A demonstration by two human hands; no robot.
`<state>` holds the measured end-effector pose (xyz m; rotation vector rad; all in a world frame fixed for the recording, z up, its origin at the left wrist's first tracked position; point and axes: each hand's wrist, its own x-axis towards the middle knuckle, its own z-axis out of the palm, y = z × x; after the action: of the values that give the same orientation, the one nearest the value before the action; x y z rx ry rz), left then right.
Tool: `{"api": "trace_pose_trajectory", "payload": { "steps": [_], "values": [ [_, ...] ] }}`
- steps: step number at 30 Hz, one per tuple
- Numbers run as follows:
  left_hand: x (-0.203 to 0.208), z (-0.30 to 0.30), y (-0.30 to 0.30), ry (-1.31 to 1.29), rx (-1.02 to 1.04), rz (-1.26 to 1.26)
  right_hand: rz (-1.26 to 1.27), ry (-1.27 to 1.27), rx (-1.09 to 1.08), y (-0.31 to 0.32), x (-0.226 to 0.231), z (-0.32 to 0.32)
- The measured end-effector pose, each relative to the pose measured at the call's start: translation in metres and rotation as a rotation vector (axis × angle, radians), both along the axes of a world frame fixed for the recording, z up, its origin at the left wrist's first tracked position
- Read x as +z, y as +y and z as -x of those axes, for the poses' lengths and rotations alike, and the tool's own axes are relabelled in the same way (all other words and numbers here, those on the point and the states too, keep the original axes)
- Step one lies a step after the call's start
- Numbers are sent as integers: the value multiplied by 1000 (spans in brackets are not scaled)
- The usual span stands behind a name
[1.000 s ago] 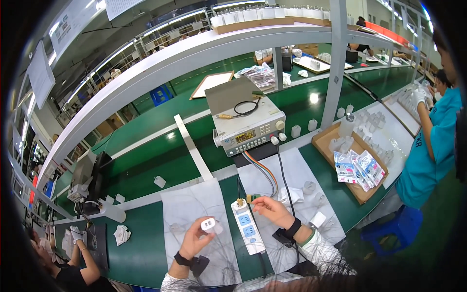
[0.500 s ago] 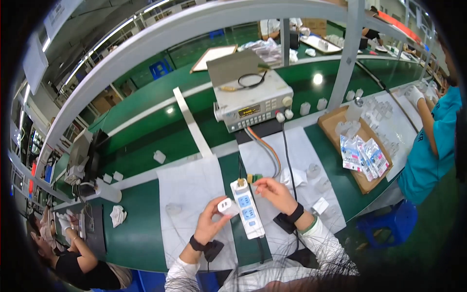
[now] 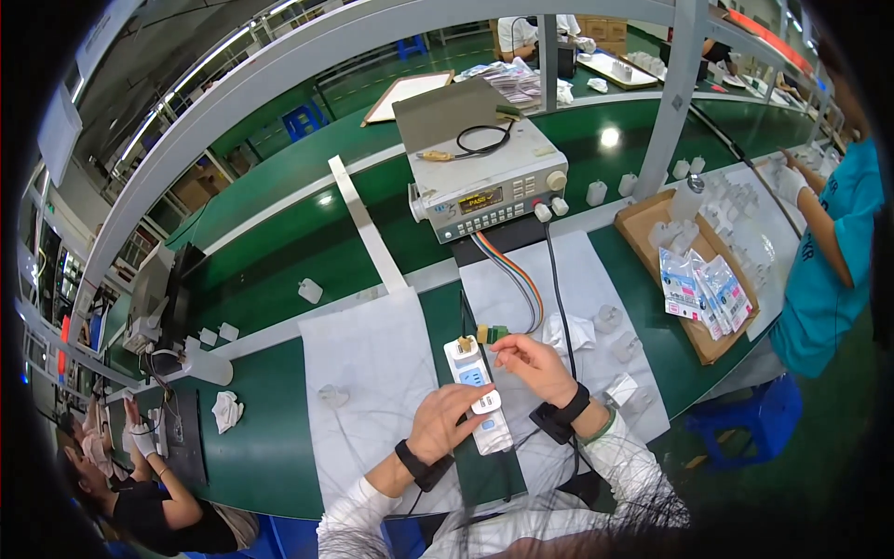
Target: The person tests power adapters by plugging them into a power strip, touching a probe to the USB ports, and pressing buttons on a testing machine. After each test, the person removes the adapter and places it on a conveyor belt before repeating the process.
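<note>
My left hand is closed around a white charger plug with ports on its face, held at the lower sockets of a white power strip. Whether its prongs are in the socket is hidden. Beside the strip's top end, my right hand pinches a small green connector at its fingertips. A multicoloured ribbon cable runs from there to a grey bench tester with a lit display. A brass-coloured plug sits at the strip's top end.
White sheets cover parts of the green bench. Clear plastic pieces and a crumpled white cloth lie to the right. Farther right stands a cardboard tray with packets, beside a co-worker in teal. A metal post rises behind.
My left hand has moved right with the charger plug, from beside the power strip to over its lower sockets. My right hand keeps its place near the strip's top end.
</note>
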<state>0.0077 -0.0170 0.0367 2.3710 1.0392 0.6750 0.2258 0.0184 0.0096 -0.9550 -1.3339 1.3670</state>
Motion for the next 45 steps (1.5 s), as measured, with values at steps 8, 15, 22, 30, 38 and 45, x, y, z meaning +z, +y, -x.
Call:
{"api": "trace_pose_trajectory", "payload": {
  "steps": [8,15,22,30,38,45],
  "values": [
    [11,34,42,-277,222,326,-229,-299,29,8,59,4],
    [-19,10,68,-293,178,278,-525,-499,-69,27,31,36],
    [-24,12,74,-192,195,221,-588,-441,-155,31,30,39],
    [-18,9,70,-201,221,255,-578,-419,-135,26,45,38],
    [-18,11,68,-214,180,254,-438,-267,-134,8,101,23],
    [-10,6,69,-260,187,283,-472,-408,-52,-39,55,12]
  ]
}}
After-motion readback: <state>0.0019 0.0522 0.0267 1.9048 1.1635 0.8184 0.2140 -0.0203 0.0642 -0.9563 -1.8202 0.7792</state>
